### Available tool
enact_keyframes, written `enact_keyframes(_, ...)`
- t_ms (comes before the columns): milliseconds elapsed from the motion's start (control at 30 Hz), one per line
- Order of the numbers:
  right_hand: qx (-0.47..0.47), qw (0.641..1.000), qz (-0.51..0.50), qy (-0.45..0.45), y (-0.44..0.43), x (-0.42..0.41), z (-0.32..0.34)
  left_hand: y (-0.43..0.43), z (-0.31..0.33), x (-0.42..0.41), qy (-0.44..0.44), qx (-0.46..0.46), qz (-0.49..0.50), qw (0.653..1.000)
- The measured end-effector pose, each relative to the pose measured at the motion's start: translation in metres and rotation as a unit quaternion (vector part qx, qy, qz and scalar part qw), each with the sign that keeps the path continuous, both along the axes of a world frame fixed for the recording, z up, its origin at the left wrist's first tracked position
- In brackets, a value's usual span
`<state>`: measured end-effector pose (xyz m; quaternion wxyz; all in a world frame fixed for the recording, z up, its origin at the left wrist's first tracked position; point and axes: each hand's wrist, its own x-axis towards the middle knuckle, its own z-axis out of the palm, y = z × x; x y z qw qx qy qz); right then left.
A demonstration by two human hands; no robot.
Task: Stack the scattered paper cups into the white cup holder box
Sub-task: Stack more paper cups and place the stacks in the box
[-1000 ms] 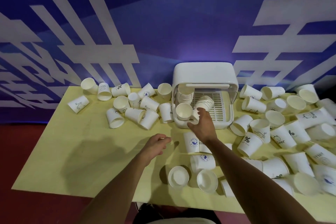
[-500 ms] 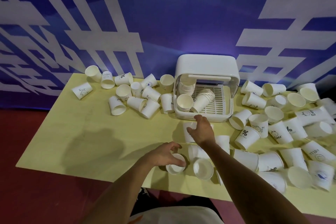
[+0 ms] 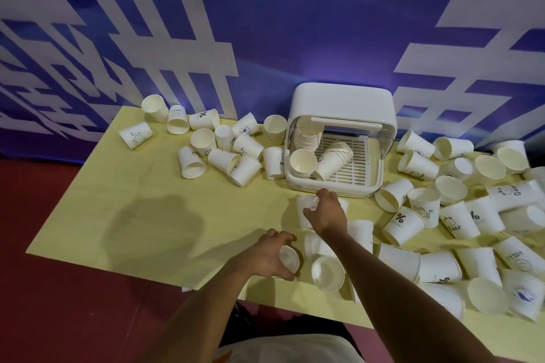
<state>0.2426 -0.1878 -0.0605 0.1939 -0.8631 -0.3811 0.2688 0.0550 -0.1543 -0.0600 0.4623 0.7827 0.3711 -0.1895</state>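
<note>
Yellow table against a blue-and-white wall, red floor, our left hand gripping an upright cup, our right hand curled round a lying cup.

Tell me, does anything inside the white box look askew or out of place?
Yes. In the white cup holder box, one stack of cups leans across the slatted floor, not upright like the stack at the back left. A single cup lies on its side before them.
</note>
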Motion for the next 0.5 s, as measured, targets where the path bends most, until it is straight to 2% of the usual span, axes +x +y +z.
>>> enact_keyframes(233,-0.028,0.997,0.058,-0.036,0.008,-0.006,-0.005,0.011,-0.003,-0.005,-0.042,0.002,0.071,0.997)
enact_keyframes(500,-0.064,0.985,0.127,-0.094,0.017,-0.019,-0.011,0.027,0.000,-0.012,-0.065,0.078,0.178,0.979)
